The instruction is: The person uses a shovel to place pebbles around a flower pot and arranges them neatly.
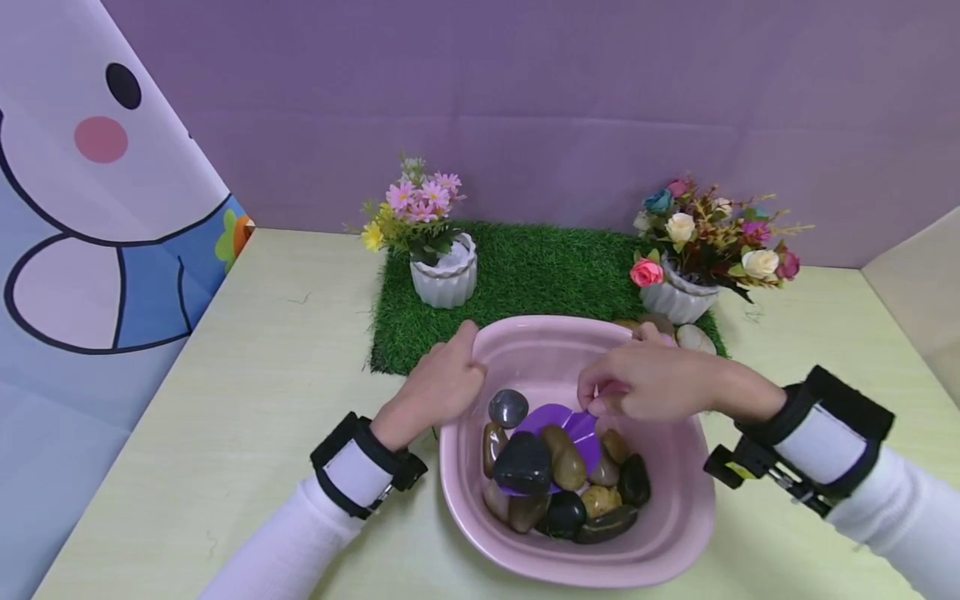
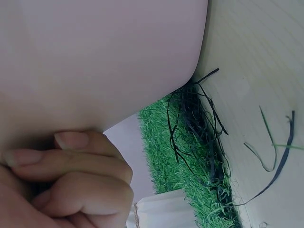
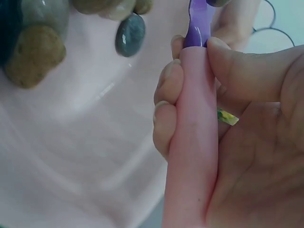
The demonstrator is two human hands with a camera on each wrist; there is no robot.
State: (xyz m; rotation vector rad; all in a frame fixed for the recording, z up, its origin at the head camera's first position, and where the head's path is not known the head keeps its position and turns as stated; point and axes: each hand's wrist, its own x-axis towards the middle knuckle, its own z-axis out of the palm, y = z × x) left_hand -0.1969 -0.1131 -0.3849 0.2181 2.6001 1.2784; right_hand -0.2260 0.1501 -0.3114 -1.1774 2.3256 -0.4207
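A pink plastic basin (image 1: 570, 575) stands before me with several polished stones (image 1: 600, 502) in its bottom. My left hand (image 1: 442, 379) grips the basin's left rim; in the left wrist view its curled fingers lie against the pink wall. The right hand (image 1: 652, 379) holds a toy shovel by its pink handle (image 3: 192, 137), fingers and thumb wrapped round it. Inside the basin, the shovel's purple blade (image 1: 553, 417) bears a large black stone (image 1: 522, 462) and brown stones (image 1: 567, 468). A round grey stone (image 1: 508, 408) lies left of the blade.
Behind the basin lies a green artificial grass mat (image 1: 555, 267). White pots of flowers stand on it, pink and yellow blooms (image 1: 431, 200) at left, mixed roses (image 1: 682, 227) at right. A pale stone (image 1: 695, 339) sits by the right pot. A purple cloth (image 1: 525, 108) hangs behind.
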